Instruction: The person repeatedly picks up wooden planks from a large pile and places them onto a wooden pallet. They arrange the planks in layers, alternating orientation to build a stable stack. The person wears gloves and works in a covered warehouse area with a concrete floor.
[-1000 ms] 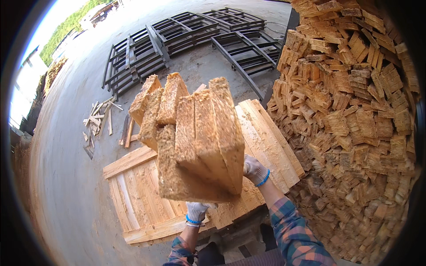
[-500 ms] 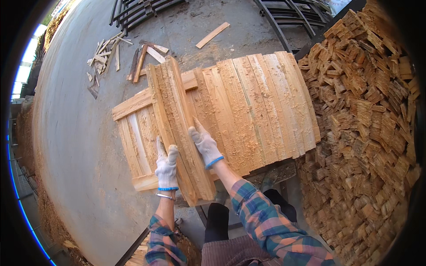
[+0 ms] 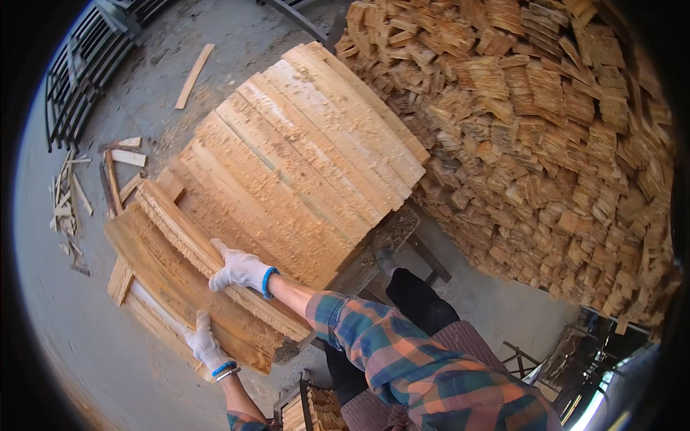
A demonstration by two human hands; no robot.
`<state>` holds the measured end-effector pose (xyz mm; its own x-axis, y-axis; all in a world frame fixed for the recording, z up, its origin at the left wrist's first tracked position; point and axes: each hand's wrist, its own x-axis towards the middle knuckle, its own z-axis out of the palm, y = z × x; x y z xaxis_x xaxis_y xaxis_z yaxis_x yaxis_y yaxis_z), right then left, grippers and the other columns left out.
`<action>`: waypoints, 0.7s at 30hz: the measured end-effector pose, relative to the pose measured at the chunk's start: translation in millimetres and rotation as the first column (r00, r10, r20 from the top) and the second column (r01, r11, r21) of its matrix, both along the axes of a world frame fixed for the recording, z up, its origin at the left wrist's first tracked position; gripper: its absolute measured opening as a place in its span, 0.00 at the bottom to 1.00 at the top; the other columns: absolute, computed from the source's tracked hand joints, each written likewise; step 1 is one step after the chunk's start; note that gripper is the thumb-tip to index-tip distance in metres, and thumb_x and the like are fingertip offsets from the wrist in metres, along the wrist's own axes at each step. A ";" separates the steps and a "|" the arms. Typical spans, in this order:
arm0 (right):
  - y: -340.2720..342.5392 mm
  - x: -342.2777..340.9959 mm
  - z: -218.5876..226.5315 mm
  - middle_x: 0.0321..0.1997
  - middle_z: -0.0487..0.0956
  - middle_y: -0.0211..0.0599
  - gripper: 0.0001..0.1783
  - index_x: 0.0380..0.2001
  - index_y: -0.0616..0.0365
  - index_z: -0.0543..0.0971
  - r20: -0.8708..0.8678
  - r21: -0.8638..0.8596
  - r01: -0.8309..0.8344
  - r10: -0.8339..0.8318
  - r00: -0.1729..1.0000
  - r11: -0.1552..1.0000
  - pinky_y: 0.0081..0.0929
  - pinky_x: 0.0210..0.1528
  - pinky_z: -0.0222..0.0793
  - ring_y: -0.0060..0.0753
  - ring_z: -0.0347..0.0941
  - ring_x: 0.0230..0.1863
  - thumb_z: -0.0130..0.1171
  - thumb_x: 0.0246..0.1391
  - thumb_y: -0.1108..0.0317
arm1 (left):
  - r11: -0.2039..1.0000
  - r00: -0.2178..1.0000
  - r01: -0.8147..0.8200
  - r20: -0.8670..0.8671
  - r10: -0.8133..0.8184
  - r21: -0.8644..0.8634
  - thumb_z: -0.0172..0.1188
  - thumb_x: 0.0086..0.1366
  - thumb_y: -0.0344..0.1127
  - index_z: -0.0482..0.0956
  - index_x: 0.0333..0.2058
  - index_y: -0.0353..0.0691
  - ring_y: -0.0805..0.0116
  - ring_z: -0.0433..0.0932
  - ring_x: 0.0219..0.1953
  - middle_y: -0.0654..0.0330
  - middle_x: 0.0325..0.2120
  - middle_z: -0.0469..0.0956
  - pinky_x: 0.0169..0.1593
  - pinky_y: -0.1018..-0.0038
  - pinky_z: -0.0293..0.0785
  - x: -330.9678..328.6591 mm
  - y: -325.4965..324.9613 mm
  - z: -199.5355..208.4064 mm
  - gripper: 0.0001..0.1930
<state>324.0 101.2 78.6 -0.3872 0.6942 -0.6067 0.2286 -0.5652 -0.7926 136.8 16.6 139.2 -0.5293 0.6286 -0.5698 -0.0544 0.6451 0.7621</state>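
Grey concrete floor (image 3: 154, 126) takes up the upper and left parts of the view, and a huge heap of small rough orange-brown wood pieces (image 3: 503, 158) fills most of the right. Between the two sits a worktop of pale side-by-side wooden planks (image 3: 302, 154), dusted with sawdust. Most of the room is on its right half, a wide stretch of bare planking with crumbs on it. Watch the far right corner though, since that edge runs close to the heap. Near edge drops off to the person's legs and a dark metal support (image 3: 431, 258).

Wood being handled is on the left end of that worktop: a long brown wooden board (image 3: 162, 269) and, just beside it, a long narrow stack of light wood strips (image 3: 177, 224), roughly parallel. Their lower ends come to about the near edge; can't tell if they stick out past it.

White-gloved right hand (image 3: 241, 269) rests over the narrow stack, thumb and fingers spread apart. White-gloved left hand (image 3: 206, 343) is against the brown board's outer side, thumb up away from the fingers; can't tell if it's clamped.

Farther off on the concrete: one loose pale slat (image 3: 195, 76), scattered thin wood scraps (image 3: 65, 194), and stacked black metal frames (image 3: 83, 82).
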 end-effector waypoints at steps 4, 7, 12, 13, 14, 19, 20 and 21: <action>-44.6 123.7 22.7 0.54 0.77 0.54 0.63 0.74 0.57 0.43 -0.519 -0.375 0.241 -0.418 0.746 0.895 0.29 0.45 0.77 0.39 0.78 0.47 0.73 0.43 0.61 | 1.000 0.986 0.018 -0.164 -0.016 0.008 0.67 0.61 0.37 0.71 0.53 0.26 0.61 0.80 0.32 0.49 0.39 0.79 0.37 0.68 0.81 28.5 4.1 14.9 0.27; -68.5 259.5 74.9 0.43 0.81 0.45 0.59 0.74 0.58 0.45 -0.445 -0.271 0.399 -0.482 0.755 0.876 0.23 0.41 0.78 0.28 0.79 0.39 0.70 0.43 0.65 | 0.999 0.982 0.013 -0.188 -0.007 0.033 0.67 0.61 0.38 0.70 0.52 0.24 0.60 0.79 0.32 0.49 0.40 0.79 0.38 0.68 0.81 16.9 3.5 -9.8 0.27; -77.1 451.6 103.6 0.40 0.78 0.33 0.42 0.70 0.64 0.59 -0.101 -0.128 0.542 -0.555 0.826 0.831 0.15 0.44 0.68 0.21 0.72 0.40 0.62 0.53 0.66 | 0.994 0.987 -0.019 -0.161 0.001 -0.110 0.65 0.63 0.34 0.65 0.59 0.23 0.59 0.78 0.37 0.45 0.46 0.77 0.43 0.66 0.80 7.5 4.7 -10.5 0.31; -81.7 490.6 86.0 0.37 0.82 0.35 0.39 0.68 0.63 0.62 -0.202 -0.098 0.582 -0.589 0.783 0.807 0.19 0.44 0.73 0.23 0.77 0.37 0.61 0.53 0.73 | 0.989 0.982 -0.012 -0.191 -0.016 -0.149 0.66 0.62 0.38 0.66 0.57 0.21 0.59 0.78 0.38 0.44 0.45 0.77 0.43 0.66 0.81 26.8 10.3 -0.4 0.32; -72.4 512.8 79.1 0.38 0.83 0.35 0.34 0.63 0.64 0.68 -0.130 -0.095 0.568 -0.576 0.807 0.818 0.19 0.46 0.73 0.24 0.77 0.39 0.62 0.52 0.69 | 0.988 0.974 0.020 -0.220 -0.054 -0.154 0.66 0.62 0.40 0.67 0.56 0.21 0.59 0.78 0.38 0.45 0.44 0.77 0.43 0.66 0.81 32.9 14.7 8.0 0.32; -38.2 597.2 18.9 0.57 0.77 0.52 0.53 0.64 0.70 0.66 0.462 -0.108 0.305 -0.224 0.858 0.946 0.29 0.62 0.65 0.43 0.72 0.58 0.69 0.39 0.45 | 0.979 0.961 0.013 -0.267 -0.068 -0.204 0.67 0.62 0.44 0.69 0.55 0.22 0.59 0.79 0.37 0.47 0.43 0.78 0.43 0.66 0.80 19.2 9.3 -0.2 0.33; -26.8 587.7 23.4 0.62 0.73 0.56 0.58 0.66 0.70 0.63 0.561 -0.059 0.235 -0.162 0.812 0.970 0.30 0.65 0.61 0.46 0.68 0.64 0.70 0.37 0.42 | 0.982 0.961 0.002 -0.272 -0.054 -0.190 0.67 0.62 0.44 0.69 0.55 0.22 0.59 0.78 0.37 0.47 0.43 0.78 0.43 0.67 0.80 17.0 7.3 0.3 0.33; -17.9 586.2 13.8 0.68 0.67 0.57 0.60 0.68 0.70 0.59 0.471 -0.147 0.253 -0.157 0.868 0.956 0.29 0.69 0.54 0.45 0.61 0.70 0.69 0.38 0.43 | 0.968 0.966 -0.012 -0.253 -0.054 -0.252 0.66 0.62 0.42 0.68 0.57 0.24 0.59 0.79 0.37 0.48 0.44 0.78 0.44 0.66 0.80 11.2 8.7 -0.3 0.32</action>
